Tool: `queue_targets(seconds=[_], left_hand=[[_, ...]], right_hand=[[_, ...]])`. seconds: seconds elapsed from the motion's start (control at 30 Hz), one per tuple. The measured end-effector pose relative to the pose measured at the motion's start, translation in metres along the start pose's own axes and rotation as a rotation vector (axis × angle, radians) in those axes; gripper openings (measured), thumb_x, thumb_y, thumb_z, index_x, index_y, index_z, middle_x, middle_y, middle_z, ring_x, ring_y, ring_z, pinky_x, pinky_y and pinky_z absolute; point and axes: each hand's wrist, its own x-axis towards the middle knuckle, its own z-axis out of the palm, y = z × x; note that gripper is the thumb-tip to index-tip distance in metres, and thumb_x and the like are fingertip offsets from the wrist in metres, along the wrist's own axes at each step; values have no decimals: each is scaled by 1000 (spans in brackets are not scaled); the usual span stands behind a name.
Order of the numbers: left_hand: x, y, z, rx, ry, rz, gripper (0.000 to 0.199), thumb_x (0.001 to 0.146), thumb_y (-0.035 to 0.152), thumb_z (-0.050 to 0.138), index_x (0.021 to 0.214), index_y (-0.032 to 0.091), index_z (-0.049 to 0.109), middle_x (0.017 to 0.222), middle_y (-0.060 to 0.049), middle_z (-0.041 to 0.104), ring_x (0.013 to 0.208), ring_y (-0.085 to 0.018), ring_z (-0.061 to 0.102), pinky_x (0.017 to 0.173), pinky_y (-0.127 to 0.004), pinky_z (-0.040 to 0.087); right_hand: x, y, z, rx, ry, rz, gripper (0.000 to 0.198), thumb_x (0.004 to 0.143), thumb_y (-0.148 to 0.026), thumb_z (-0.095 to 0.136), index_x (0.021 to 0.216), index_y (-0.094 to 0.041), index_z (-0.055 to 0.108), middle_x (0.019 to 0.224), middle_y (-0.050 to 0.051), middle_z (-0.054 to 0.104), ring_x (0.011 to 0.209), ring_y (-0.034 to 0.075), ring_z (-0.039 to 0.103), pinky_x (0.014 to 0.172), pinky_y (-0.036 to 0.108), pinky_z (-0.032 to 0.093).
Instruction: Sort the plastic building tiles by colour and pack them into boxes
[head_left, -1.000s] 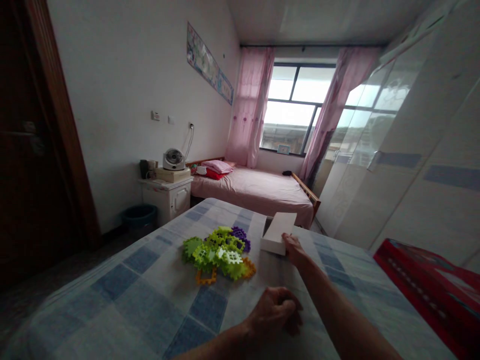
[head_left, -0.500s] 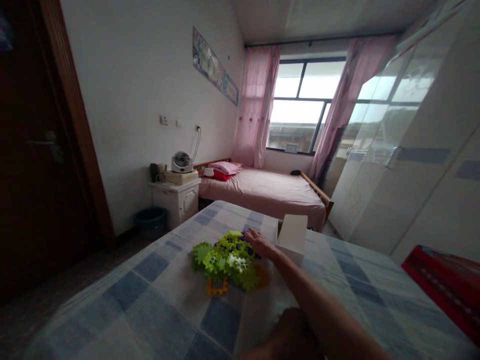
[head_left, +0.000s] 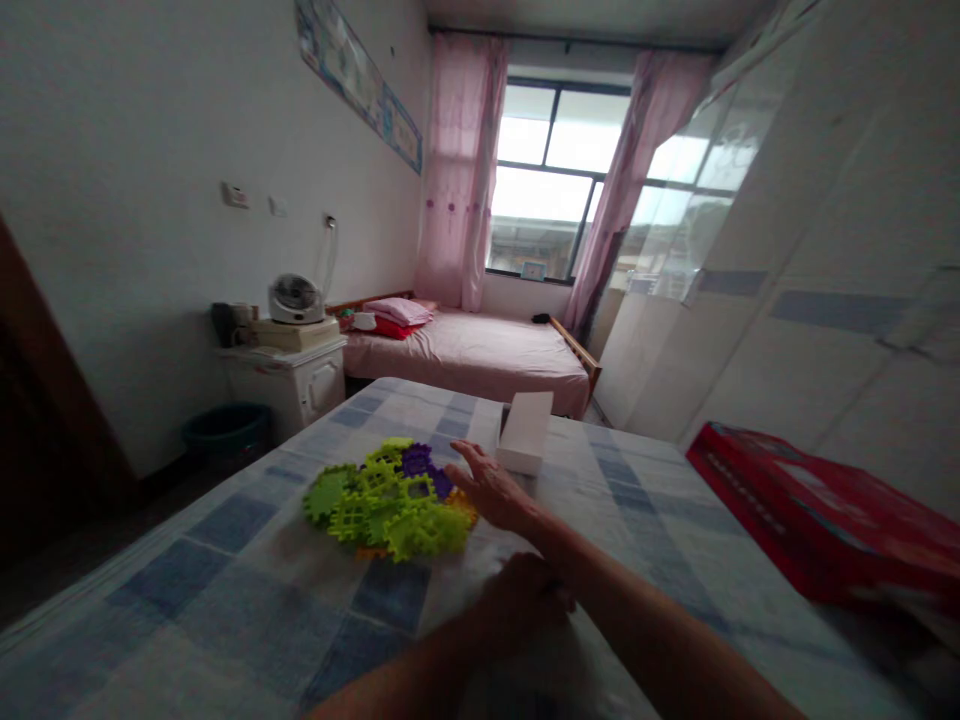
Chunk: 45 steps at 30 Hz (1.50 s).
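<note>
On my head-cam feed, R hand (head_left: 491,490) has fingers spread, gripping nothing, at the R edge of the pile of toothed pcs (head_left: 382,505); can't tell if touching. L hand (head_left: 525,595) is curled near the R wrist; can't tell if it holds anything. Pile's on the table (head_left: 247,520), L of the white box (head_left: 527,430). Pcs look like thin plastic: prob. light, stiff, a bit slick, not v. fragile; teeth may snag. I'd pinch one by its rim.
</note>
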Motion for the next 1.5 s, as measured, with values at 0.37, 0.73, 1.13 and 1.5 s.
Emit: queue_targets(seconds=[0.37,0.73,1.13,1.5], left_hand=[[1,7,-10,309,-119,78,37,70,41,55,89,13,70,70,-3,64,59,-12,55,58,-23,44],[2,9,-12,307,-87,23,46,61,53,63,86,15,70,69,-3,64,60,-14,57,60,-25,46],[2,9,-12,315,-96,20,49,61,57,62,85,15,70,68,-3,62,59,-13,54,58,-23,44],[1,8,-12,325,-120,47,42,67,48,61,88,13,69,69,-3,63,61,-13,55,59,-23,43]], right_hand=[[-284,76,-125,-658,731,472,52,85,-35,40,133,-15,41,139,15,42,131,26,33,108,47,24],[-447,132,-167,-781,624,1215,81,75,-66,35,135,-12,40,138,18,42,126,34,39,95,50,38],[-423,97,-142,-998,626,1115,48,87,-44,34,122,-17,53,99,14,58,86,27,60,65,38,46],[-363,34,-65,-679,597,769,39,88,-43,36,119,-28,54,110,10,60,96,25,60,74,39,48]])
